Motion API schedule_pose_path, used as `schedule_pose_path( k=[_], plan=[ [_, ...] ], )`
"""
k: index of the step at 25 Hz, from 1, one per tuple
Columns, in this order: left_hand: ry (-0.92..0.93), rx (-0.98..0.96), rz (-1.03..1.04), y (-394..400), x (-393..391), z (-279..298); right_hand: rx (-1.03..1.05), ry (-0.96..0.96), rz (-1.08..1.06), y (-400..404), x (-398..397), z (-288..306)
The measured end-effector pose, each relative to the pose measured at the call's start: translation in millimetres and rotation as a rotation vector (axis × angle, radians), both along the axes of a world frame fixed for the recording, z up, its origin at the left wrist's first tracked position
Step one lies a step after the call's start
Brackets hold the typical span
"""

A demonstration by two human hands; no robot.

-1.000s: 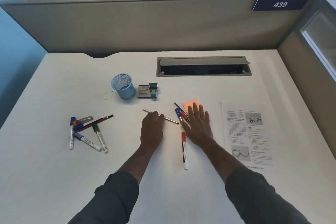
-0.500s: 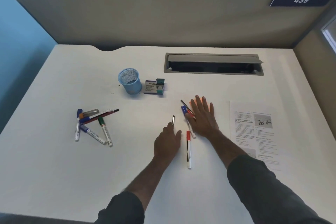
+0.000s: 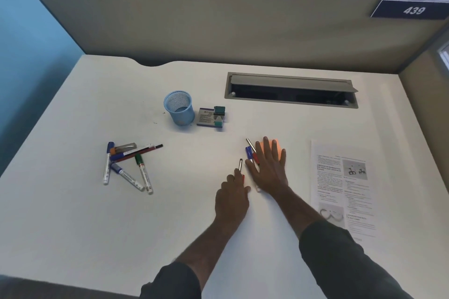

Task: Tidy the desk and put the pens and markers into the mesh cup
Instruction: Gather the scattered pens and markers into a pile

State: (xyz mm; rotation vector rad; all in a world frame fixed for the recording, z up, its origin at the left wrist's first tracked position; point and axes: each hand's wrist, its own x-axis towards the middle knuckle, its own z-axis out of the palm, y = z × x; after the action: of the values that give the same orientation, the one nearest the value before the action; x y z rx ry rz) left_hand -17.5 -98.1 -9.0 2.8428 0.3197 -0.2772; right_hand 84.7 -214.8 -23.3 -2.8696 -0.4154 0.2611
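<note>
Two hands at frame centre: left hand (image 3: 232, 199) clamped on silver pen (image 3: 240, 164); right hand (image 3: 268, 170) flat, fingers spread, over markers (image 3: 249, 153).

Both arms reach forward over the surface (image 3: 73, 213), dark sleeves pushed to mid-forearm. Right hand (image 3: 268, 170) lies palm-down, flat, fingers (image 3: 266, 147) spread and extended. Left hand (image 3: 232, 198) sits just left of it, knuckles up, fingers curled around a thin pen (image 3: 240, 165), thumb alongside.
</note>
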Motion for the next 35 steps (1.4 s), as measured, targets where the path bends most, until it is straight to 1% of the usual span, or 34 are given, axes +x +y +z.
schedule_pose_path(
  k=[2, 8, 17, 20, 25, 30, 35],
  plan=[
    [-0.011, 0.028, -0.004, 10.6, 1.1, -1.2, -0.009, -0.006, -0.02, 8.9, -6.0, -0.9],
    [-0.025, 0.057, 0.066, 54.0, 8.7, -4.1, -0.016, -0.023, -0.049, 48.2, -30.4, -6.9],
    [-0.026, 0.095, 0.141, 123.1, 8.6, -5.2, 0.039, -0.027, -0.126, 120.7, -52.9, -14.9],
    [-0.037, 0.151, 0.118, 146.5, 6.4, -7.3, 0.073, -0.022, -0.145, 149.6, -59.3, -15.6],
    [-0.017, 0.224, 0.093, 184.6, 11.8, -8.6, 0.096, 0.009, -0.202, 201.7, -68.7, -14.8],
    [-0.041, 0.261, 0.052, 225.0, 11.5, -9.8, 0.125, 0.056, -0.261, 243.3, -73.5, -12.2],
    [-0.066, 0.268, 0.05, 258.4, 9.9, -8.5, 0.131, 0.156, -0.301, 279.5, -68.8, -4.1]
  ],
)
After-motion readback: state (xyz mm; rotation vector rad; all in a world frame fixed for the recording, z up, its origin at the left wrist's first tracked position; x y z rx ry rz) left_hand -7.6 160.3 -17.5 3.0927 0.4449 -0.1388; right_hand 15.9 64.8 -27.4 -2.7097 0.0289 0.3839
